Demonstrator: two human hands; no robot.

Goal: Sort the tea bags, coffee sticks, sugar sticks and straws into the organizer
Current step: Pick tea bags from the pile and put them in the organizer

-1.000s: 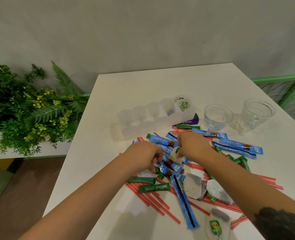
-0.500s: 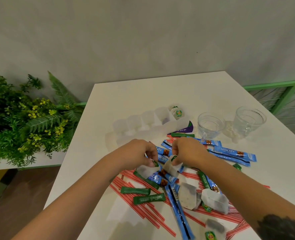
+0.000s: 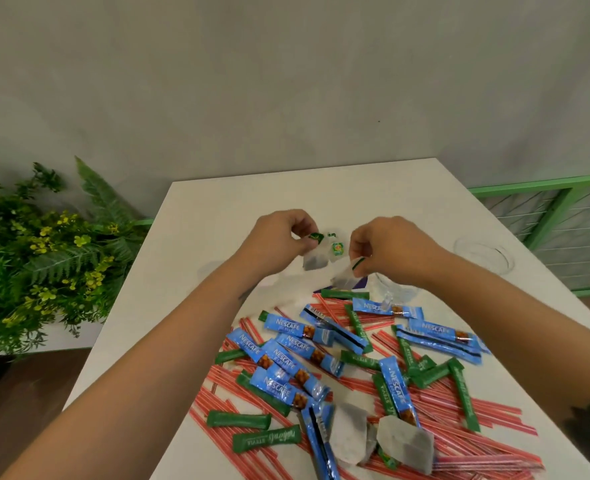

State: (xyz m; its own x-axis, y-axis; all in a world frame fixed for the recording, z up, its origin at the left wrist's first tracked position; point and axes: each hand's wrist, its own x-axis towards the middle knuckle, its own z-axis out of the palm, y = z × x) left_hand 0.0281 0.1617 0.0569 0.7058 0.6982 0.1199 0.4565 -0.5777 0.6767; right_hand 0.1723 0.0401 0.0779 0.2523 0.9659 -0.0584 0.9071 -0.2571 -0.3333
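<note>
My left hand (image 3: 279,233) pinches the green tag of a tea bag (image 3: 312,259) that hangs below it. In my right hand (image 3: 387,249) a second tea bag (image 3: 343,277) dangles by its tag. Both hands are raised over the far part of the white table (image 3: 200,216), where the translucent organizer is mostly hidden behind them; a tea bag tag (image 3: 336,249) shows between the hands. The pile nearer me holds blue coffee sticks (image 3: 298,327), green sugar sticks (image 3: 238,420), red striped straws (image 3: 487,441) and two more tea bags (image 3: 404,441).
Two clear glasses stand at the right: one (image 3: 485,258) near the table's right edge, one (image 3: 392,289) partly behind my right wrist. A leafy plant (image 3: 44,258) fills the left beyond the table. A green railing (image 3: 556,216) runs at the right.
Both hands lifted out of the pile, each with a tea bag, and moved away from me toward the organizer. The camera tilted down, so the pile looks closer.
</note>
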